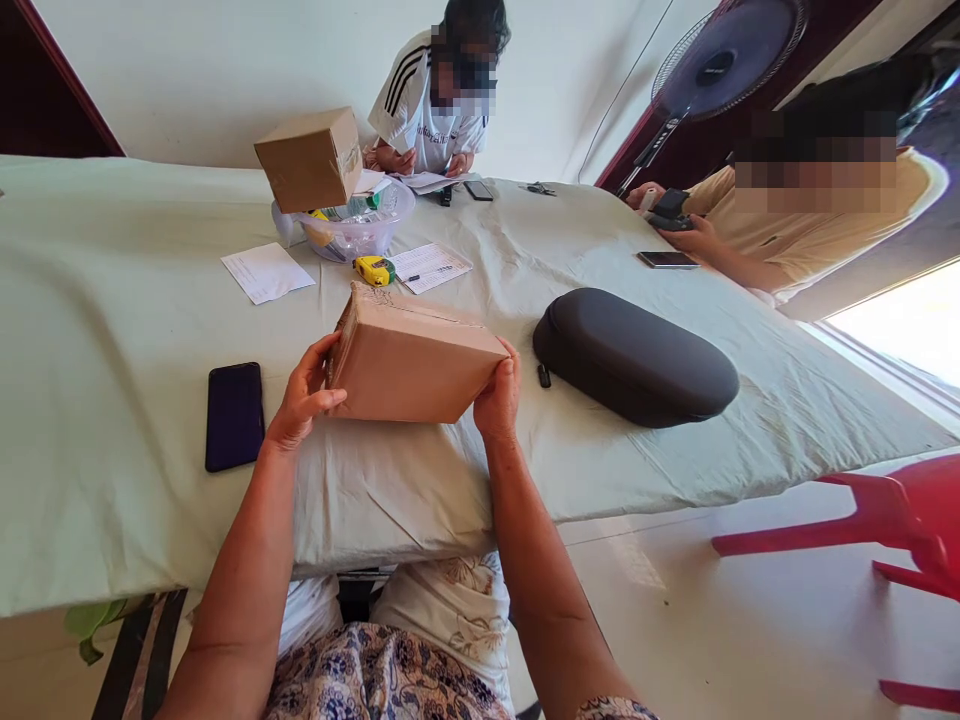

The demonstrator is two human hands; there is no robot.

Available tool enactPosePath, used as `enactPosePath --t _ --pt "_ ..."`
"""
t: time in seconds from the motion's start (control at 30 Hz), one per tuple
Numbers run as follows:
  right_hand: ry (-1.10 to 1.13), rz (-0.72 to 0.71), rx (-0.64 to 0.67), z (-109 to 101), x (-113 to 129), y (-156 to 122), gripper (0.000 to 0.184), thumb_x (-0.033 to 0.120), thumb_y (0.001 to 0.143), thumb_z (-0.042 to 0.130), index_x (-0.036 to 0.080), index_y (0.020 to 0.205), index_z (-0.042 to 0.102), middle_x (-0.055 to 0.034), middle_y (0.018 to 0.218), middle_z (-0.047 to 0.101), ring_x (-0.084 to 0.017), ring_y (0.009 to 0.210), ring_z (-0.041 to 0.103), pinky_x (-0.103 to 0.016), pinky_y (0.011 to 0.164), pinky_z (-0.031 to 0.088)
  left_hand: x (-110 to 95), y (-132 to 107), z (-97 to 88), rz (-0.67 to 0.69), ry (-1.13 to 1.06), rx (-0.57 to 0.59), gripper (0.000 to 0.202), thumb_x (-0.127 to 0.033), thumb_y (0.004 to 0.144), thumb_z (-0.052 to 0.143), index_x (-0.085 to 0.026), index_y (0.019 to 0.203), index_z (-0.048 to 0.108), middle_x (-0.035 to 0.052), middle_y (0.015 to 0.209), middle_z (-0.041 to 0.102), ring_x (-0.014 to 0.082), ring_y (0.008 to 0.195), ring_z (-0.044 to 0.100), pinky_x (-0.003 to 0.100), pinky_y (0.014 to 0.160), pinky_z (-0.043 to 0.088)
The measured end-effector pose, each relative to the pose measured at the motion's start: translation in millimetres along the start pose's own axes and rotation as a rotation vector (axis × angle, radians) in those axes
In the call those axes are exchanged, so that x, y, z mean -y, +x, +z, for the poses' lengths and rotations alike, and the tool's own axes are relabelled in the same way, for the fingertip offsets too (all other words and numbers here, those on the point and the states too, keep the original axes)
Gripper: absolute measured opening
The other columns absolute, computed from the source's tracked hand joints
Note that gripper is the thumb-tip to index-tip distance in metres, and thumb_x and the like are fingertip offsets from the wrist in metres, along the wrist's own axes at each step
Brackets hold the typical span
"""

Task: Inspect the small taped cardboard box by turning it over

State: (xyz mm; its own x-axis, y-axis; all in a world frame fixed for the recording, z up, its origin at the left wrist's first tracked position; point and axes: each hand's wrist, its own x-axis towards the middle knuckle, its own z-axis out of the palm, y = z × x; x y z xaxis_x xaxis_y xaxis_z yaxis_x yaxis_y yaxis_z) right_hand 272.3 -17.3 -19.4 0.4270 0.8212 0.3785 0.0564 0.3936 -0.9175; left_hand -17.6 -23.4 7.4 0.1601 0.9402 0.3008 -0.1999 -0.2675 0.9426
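Observation:
A brown cardboard box (409,365) is held between my two hands over the near side of the cloth-covered table (112,400), one side facing me. My left hand (304,395) grips its left end, thumb on the near face and fingers at the side. At the right corner, my right hand (499,390) is closed on the box, with the thumb near the top edge. Clear tape shows on the box's left side and top. Whether its underside touches the cloth, I cannot tell.
Nearby lie a dark phone (234,415), a tape measure (373,270), printed papers (431,267) and a black case (634,355). Behind, another cardboard box (309,160) rests on a plastic basin (356,240). Two people sit across and at the right; a red chair (892,510) stands lower right.

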Motion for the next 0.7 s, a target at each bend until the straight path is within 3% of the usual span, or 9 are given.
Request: enactPosePath --t 0.1,0.23,0.4,0.6,0.7 --pt "-0.062 -0.017 0.007 -2 -1 0 0.068 0.073 0.094 0.031 0.026 0.136 0.055 -0.0104 0.126 0.066 -0.022 0.108 0.067 -0.034 0.083 0.055 6 1 -2.1 -0.006 0.013 0.037 0.083 -0.036 0.065 0.075 -0.028 0.144 0.054 0.0080 0.156 0.050 0.0349 0.148 0.042 0.048 0.121 0.037" --pt "-0.148 -0.028 0.008 -4 0 -4 0.061 0.065 0.097 0.035 0.027 0.139 0.057 -0.0105 0.135 0.064 -0.023 0.114 0.065 -0.036 0.087 0.056 11 2 -3.1 -0.045 0.029 0.035 0.086 -0.034 0.065 0.072 -0.030 0.147 0.049 0.0079 0.159 0.046 0.0357 0.150 0.038 0.051 0.122 0.035" --pt "-0.162 -0.108 -0.026 2 6 -10 0.045 0.056 0.095 0.048 0.027 0.125 0.066 -0.0085 0.120 0.067 -0.022 0.106 0.065 -0.037 0.086 0.056 8 1 7.4 0.025 0.186 -0.027 0.092 -0.038 0.071 0.075 -0.029 0.154 0.035 0.0110 0.160 0.042 0.0350 0.149 0.039 0.051 0.124 0.032" --pt "-0.202 -0.159 0.007 11 11 -14 0.037 0.052 0.093 0.053 0.026 0.115 0.066 -0.0067 0.108 0.066 -0.019 0.091 0.062 -0.035 0.080 0.055 2 2 23.4 0.200 0.333 -0.252 0.102 -0.061 0.076 0.076 -0.031 0.158 0.024 0.0155 0.159 0.039 0.0340 0.146 0.044 0.050 0.120 0.037" --pt "-0.215 -0.162 0.005 12 13 -16 0.036 0.052 0.093 0.053 0.025 0.114 0.065 -0.0067 0.107 0.066 -0.018 0.089 0.061 -0.034 0.078 0.054 0 1 27.5 0.255 0.393 -0.299 0.088 -0.061 0.080 0.074 -0.030 0.153 0.035 0.0146 0.157 0.041 0.0324 0.149 0.041 0.050 0.123 0.033"
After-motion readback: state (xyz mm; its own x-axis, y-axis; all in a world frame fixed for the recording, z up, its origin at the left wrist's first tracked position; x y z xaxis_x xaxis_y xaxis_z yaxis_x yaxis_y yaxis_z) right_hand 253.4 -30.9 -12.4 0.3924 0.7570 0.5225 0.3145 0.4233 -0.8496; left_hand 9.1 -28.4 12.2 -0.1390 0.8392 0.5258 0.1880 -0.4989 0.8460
